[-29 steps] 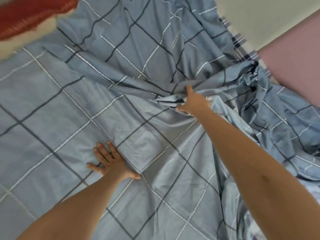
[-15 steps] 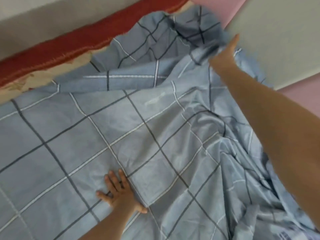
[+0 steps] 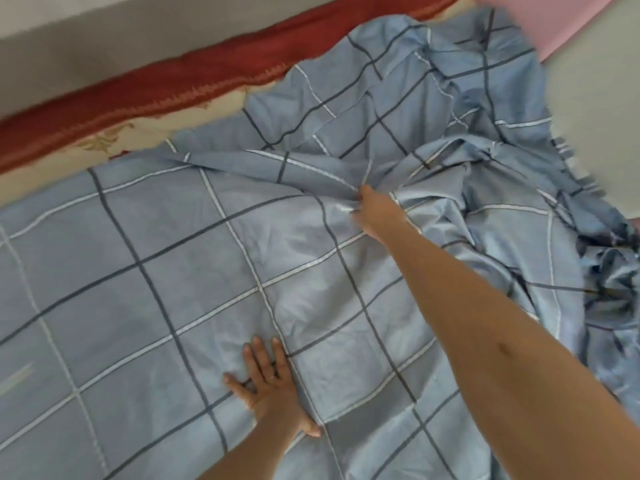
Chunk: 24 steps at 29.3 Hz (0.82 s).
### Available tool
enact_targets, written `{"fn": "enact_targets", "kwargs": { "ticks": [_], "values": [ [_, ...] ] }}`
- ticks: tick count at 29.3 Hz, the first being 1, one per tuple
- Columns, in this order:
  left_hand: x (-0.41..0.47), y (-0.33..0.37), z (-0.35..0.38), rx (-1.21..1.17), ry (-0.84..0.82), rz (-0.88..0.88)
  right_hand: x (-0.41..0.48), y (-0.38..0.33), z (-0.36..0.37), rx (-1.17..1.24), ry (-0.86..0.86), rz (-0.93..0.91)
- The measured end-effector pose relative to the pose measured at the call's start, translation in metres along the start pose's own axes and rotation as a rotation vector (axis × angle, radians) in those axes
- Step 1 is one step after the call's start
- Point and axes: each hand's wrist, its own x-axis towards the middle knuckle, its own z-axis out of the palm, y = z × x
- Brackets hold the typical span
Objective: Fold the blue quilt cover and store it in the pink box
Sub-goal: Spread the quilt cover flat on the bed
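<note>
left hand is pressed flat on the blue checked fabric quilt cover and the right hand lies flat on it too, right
Not quite. In the head view the right hand grips a bunched fold of the blue checked quilt cover, not flat. The left hand does press flat.

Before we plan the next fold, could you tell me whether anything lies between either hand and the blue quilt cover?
Nothing visible does: the left hand lies flat on the blue quilt cover, and the right hand grips a bunched fold of it directly.
</note>
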Motion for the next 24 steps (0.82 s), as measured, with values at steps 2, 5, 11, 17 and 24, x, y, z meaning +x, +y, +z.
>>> {"fn": "enact_targets", "kwargs": {
  "ticks": [2,5,11,17,24],
  "values": [
    [0.004,-0.003,-0.001,0.003,0.003,0.014,0.015,-0.019,-0.010,0.172,0.111,0.046],
    [0.005,-0.004,-0.003,-0.001,0.008,0.022,0.033,-0.042,-0.028,0.457,0.230,0.018],
    [0.002,-0.007,-0.002,-0.017,0.045,0.042,0.016,-0.022,-0.007,0.612,0.128,-0.048],
    [0.001,-0.007,-0.004,-0.027,0.056,0.051,-0.159,0.014,0.112,0.315,0.574,-0.266],
    [0.003,-0.002,-0.001,-0.052,0.095,0.046,-0.343,0.142,0.244,-0.273,0.201,-0.247]
  ]
}}
